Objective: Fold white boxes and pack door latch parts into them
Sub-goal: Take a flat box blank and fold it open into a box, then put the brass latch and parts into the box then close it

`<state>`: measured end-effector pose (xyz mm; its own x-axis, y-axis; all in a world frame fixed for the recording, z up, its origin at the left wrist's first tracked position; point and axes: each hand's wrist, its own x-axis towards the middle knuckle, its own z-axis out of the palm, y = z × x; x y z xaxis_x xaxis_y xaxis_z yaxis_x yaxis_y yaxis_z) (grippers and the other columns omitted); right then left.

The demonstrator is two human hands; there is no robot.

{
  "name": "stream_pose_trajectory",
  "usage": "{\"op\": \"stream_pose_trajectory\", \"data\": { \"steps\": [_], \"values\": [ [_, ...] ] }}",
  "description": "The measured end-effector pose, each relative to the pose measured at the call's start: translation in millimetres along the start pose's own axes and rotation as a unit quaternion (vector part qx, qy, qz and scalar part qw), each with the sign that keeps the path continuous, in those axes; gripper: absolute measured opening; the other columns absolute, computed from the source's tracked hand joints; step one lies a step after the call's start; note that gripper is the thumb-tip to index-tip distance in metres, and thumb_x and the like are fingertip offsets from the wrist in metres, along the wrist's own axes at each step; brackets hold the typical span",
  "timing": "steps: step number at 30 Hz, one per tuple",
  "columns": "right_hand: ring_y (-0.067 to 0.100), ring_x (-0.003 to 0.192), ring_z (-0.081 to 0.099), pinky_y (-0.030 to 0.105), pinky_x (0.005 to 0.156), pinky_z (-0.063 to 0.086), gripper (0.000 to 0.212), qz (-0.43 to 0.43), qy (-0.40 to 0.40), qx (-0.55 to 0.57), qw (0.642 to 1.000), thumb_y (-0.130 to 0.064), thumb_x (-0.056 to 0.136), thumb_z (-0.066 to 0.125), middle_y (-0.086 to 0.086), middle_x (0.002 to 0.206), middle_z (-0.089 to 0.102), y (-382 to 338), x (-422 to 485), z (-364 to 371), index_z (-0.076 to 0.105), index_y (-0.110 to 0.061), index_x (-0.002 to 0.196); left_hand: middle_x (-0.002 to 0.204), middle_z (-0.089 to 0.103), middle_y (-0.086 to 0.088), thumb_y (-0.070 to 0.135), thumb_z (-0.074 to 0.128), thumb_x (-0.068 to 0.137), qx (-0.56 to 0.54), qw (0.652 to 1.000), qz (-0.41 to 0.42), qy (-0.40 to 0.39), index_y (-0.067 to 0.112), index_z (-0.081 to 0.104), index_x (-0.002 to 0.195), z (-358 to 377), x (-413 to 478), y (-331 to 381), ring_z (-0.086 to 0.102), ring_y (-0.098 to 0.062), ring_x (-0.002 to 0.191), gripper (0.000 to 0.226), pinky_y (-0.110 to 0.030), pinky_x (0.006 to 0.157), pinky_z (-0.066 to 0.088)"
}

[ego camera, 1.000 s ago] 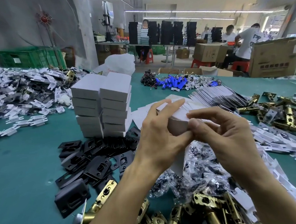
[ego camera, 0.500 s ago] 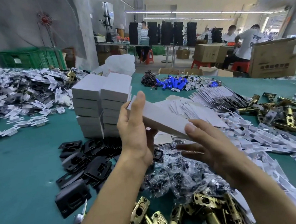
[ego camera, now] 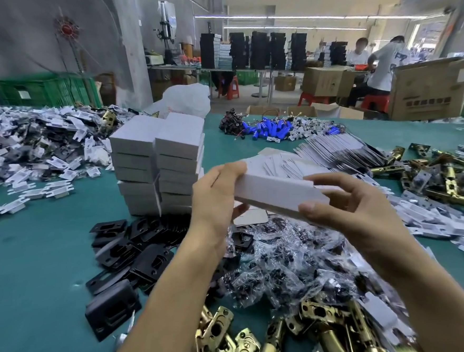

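Left grip (ego camera: pixel 216 201) and right grip (ego camera: pixel 356 208) clamped the white box (ego camera: pixel 276 192) endwise beside the box stack (ego camera: pixel 158 164); uneven squeezing could have buckled it.

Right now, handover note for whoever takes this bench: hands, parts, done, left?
Left hand: grips the left end of a white box, held above the green table.
Right hand: pinches the box's right end.
Parts: brass latches nearest, clear bags of small dark parts under the hands, black strike plates to the left, flat box blanks behind.
Done: two stacks of folded boxes beyond the left hand.
Left: cannot tell whether the held box is packed; plenty of parts lie loose.
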<state>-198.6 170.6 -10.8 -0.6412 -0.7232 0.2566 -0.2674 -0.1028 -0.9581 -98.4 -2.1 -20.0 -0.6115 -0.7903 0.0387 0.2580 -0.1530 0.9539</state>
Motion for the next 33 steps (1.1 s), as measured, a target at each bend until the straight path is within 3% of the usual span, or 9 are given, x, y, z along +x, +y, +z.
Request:
{"op": "stream_pose_trajectory", "data": {
  "steps": [3, 5, 9, 11, 14, 18, 23, 27, 33],
  "values": [
    [0.021, 0.088, 0.074, 0.028, 0.073, 0.06, 0.06, -0.037, -0.004, -0.052, 0.998, -0.03, 0.051, 0.094, 0.001, 0.1, 0.076, -4.8, -3.8, -10.4, 0.071, -0.029, 0.106, 0.08, 0.072, 0.006, 0.022, 0.076, 0.084, 0.065, 0.996, -0.027, -0.062, 0.022, 0.08, 0.073, -6.8, 1.3, 2.4, 0.06, -0.012, 0.076, 0.012, -0.03, 0.065, 0.054],
    [0.019, 0.085, 0.075, 0.026, 0.067, 0.06, 0.059, -0.06, -0.015, -0.088, 0.994, -0.032, 0.052, 0.089, -0.004, 0.098, 0.076, -7.5, -6.2, -12.2, 0.071, -0.028, 0.107, 0.089, 0.075, 0.011, 0.043, 0.079, 0.08, 0.163, 0.981, -0.01, -0.101, 0.029, 0.078, 0.082, -8.9, -2.0, 2.8, 0.064, -0.009, 0.08, 0.014, -0.03, 0.069, 0.05],
    [0.01, 0.085, 0.073, 0.025, 0.071, 0.06, 0.059, -0.091, -0.032, -0.183, 0.978, -0.041, 0.051, 0.087, -0.014, 0.096, 0.075, -7.4, -6.1, -10.7, 0.069, -0.033, 0.107, 0.132, 0.053, 0.019, 0.092, 0.066, 0.044, 0.452, 0.87, 0.043, -0.192, 0.049, 0.051, 0.124, -14.0, -6.2, -3.2, 0.053, -0.005, 0.118, 0.092, -0.031, 0.089, 0.045],
    [0.006, 0.091, 0.072, 0.026, 0.08, 0.059, 0.063, -0.095, -0.052, -0.192, 0.975, -0.04, 0.052, 0.087, -0.017, 0.098, 0.075, -6.4, -5.6, -10.9, 0.067, -0.031, 0.111, 0.15, 0.037, 0.02, 0.088, 0.073, 0.044, 0.494, 0.827, 0.065, -0.262, 0.051, 0.03, 0.146, -16.8, -7.9, -6.8, 0.035, -0.002, 0.134, 0.117, -0.032, 0.108, 0.035],
    [0.005, 0.1, 0.07, 0.031, 0.088, 0.057, 0.065, -0.103, -0.078, -0.191, 0.973, -0.038, 0.055, 0.087, -0.015, 0.107, 0.074, -6.4, -5.4, -11.1, 0.068, -0.027, 0.116, 0.153, 0.03, 0.025, 0.071, 0.083, 0.053, 0.486, 0.808, 0.093, -0.32, 0.058, 0.019, 0.146, -15.8, -9.0, -11.1, 0.03, 0.001, 0.137, 0.114, -0.03, 0.113, 0.031],
    [-0.001, 0.122, 0.053, 0.033, 0.1, 0.051, 0.076, -0.133, -0.013, -0.226, 0.965, -0.047, 0.056, 0.083, -0.017, 0.134, 0.054, -6.1, -3.8, 1.3, 0.058, -0.039, 0.127, 0.122, 0.055, 0.014, 0.051, 0.089, 0.057, 0.471, 0.841, 0.1, -0.247, 0.041, 0.044, 0.131, -15.3, -2.8, -12.6, 0.058, -0.011, 0.11, 0.088, -0.041, 0.09, 0.056],
    [-0.002, 0.104, 0.056, 0.019, 0.071, 0.05, 0.061, -0.037, 0.092, -0.261, 0.96, -0.044, 0.073, 0.078, -0.017, 0.121, 0.051, -5.3, -3.8, 3.9, 0.047, -0.044, 0.125, 0.115, 0.05, 0.006, 0.056, 0.088, 0.062, 0.448, 0.887, 0.111, 0.015, 0.026, 0.041, 0.12, -20.9, 4.3, -14.5, 0.054, -0.02, 0.106, 0.08, -0.046, 0.086, 0.054],
    [-0.002, 0.079, 0.064, 0.024, 0.072, 0.057, 0.024, 0.027, -0.102, -0.35, 0.931, -0.044, 0.085, 0.069, -0.011, 0.088, 0.068, 0.3, -13.3, 32.4, 0.064, -0.031, 0.104, 0.124, 0.053, 0.001, 0.072, 0.08, 0.056, 0.35, 0.926, 0.128, 0.058, 0.029, 0.035, 0.132, -19.2, 3.9, -9.9, 0.053, -0.027, 0.116, 0.098, -0.051, 0.094, 0.052],
    [0.013, 0.091, 0.062, 0.037, 0.083, 0.056, 0.04, 0.056, -0.34, -0.442, 0.828, -0.051, 0.08, 0.068, 0.001, 0.098, 0.068, 10.9, -17.0, 94.6, 0.063, -0.026, 0.111, 0.113, 0.061, 0.002, 0.082, 0.07, 0.05, 0.282, 0.948, 0.132, 0.065, 0.035, 0.047, 0.122, -18.8, 1.8, -5.0, 0.062, -0.027, 0.101, 0.089, -0.049, 0.083, 0.057]
  ]
}}
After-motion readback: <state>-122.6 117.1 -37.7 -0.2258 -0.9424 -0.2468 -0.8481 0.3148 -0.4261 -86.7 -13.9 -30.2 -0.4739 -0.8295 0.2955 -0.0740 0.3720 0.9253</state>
